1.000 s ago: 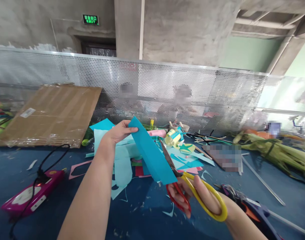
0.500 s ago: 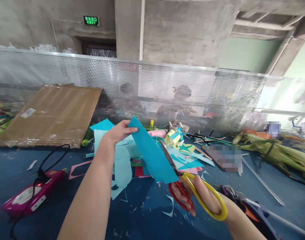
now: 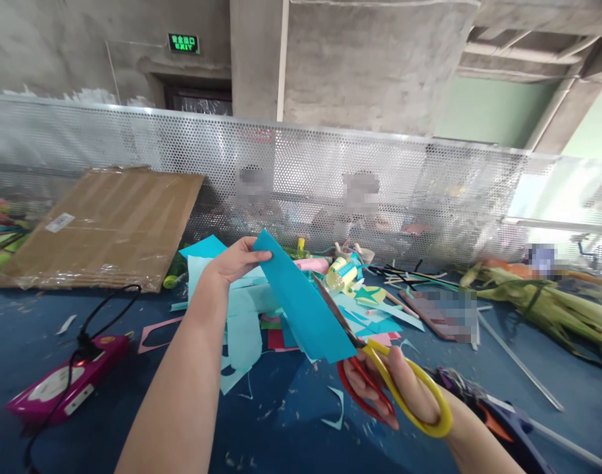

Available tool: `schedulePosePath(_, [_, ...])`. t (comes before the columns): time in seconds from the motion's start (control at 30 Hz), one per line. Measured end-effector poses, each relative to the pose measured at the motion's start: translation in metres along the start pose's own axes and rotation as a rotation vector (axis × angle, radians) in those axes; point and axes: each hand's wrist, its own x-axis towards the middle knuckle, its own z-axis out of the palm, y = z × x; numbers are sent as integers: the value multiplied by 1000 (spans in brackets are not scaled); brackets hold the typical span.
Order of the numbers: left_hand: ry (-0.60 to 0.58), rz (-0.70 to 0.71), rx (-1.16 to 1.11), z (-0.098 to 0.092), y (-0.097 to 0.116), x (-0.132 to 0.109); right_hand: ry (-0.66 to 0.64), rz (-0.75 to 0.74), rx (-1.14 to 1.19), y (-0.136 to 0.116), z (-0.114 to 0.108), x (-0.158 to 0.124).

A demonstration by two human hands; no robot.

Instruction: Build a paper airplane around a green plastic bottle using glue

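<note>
My left hand (image 3: 239,257) pinches the upper corner of a bright blue sheet of paper (image 3: 301,303), which hangs slanting down to the right. In my right hand (image 3: 404,388) is a pair of scissors (image 3: 374,352) with one yellow and one red handle, thumb and fingers through the loops. The scissors' blades lie along the right edge of the sheet, pointing up and left; part of them is hidden by the paper. Behind and below, light blue paper pieces (image 3: 244,329) and other offcuts lie on the blue table.
A magenta power strip (image 3: 74,382) with a black cord is at the left, before a cardboard sheet (image 3: 108,227). A hot glue gun (image 3: 483,401) lies at the right. Corn husks (image 3: 542,289), a phone-like slab (image 3: 439,316) and a perforated metal screen (image 3: 310,171) are farther back.
My right hand and the scissors have shifted slightly right and down, with the handles a little wider apart. My left hand and the blue paper stay nearly in place.
</note>
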Motion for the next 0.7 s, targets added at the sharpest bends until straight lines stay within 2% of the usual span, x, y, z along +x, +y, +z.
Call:
schedulePosePath(0.37, [22, 2, 2, 0, 0, 0, 29, 53, -6, 9, -1, -1])
schedulePosePath(0.57, [16, -10, 12, 1, 3, -1, 16, 9, -56, 12, -4, 0])
schedulePosePath(0.7, [10, -13, 15, 1, 4, -1, -2, -11, -9, 10, -3, 1])
